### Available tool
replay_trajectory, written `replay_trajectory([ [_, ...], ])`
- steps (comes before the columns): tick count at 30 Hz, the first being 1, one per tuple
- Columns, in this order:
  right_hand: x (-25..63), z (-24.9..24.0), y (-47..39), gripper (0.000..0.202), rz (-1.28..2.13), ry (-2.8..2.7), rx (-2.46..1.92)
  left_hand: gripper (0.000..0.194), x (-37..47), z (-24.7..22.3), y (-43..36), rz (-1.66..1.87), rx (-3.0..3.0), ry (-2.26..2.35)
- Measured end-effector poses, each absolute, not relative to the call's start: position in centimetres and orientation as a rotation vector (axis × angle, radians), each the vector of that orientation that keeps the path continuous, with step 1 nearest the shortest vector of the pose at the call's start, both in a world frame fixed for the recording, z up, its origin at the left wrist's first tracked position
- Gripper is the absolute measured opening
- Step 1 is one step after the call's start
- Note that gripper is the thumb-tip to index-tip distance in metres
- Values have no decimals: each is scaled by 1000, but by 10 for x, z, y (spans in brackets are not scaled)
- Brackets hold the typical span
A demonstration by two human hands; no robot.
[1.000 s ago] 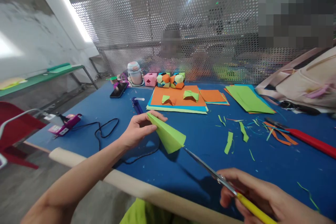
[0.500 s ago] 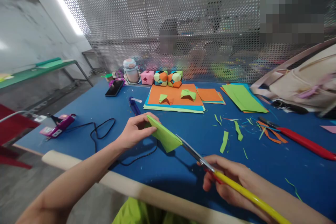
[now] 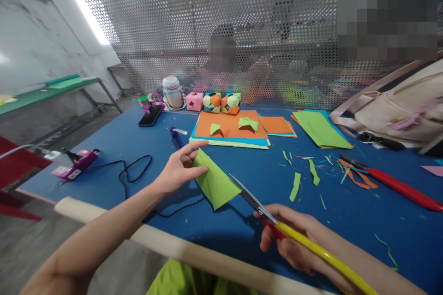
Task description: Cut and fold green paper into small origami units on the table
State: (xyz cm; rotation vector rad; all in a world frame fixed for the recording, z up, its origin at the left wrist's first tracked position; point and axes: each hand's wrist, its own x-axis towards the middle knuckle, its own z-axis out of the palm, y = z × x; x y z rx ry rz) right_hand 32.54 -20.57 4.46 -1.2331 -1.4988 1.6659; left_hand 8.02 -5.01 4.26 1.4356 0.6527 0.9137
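Observation:
My left hand (image 3: 180, 168) pinches a folded piece of light green paper (image 3: 216, 182) by its upper left edge, thumb in front. The paper is held above the blue table, one corner pointing right. In my right hand (image 3: 294, 235) is a pair of scissors (image 3: 254, 203) with one yellow and one red handle. Their blades point up and left, and the tips lie at the paper's right corner; I cannot tell whether they touch it. Behind, two small folded green pieces (image 3: 248, 124) rest on a stack of orange, blue and green sheets (image 3: 228, 122).
Paper scraps (image 3: 296, 186) and red-handled scissors (image 3: 404, 189) lie to the right, near green sheets (image 3: 321, 129) and a beige bag (image 3: 401, 106). At the back stand a bottle (image 3: 173, 93) and paper cubes (image 3: 194, 101). A phone (image 3: 151, 115), hot glue gun (image 3: 176, 138) and purple power strip (image 3: 76, 164) are leftward.
The green paper has turned so that more of its face shows, and its lower corner hangs lower. My left fingers have loosened a little. The scissors have shifted slightly left.

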Motion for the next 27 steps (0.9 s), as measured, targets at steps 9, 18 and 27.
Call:
replay_trajectory([
  [9,323,48,-208,53,1674,-1468,-1264,25,76,40,-48,776,1572,702],
  [18,320,31,-206,48,1772,-1266,-1263,12,76,39,-44,824,1754,489],
  [27,324,27,-219,50,1299,-1526,-1556,10,77,44,-48,932,1925,344],
])
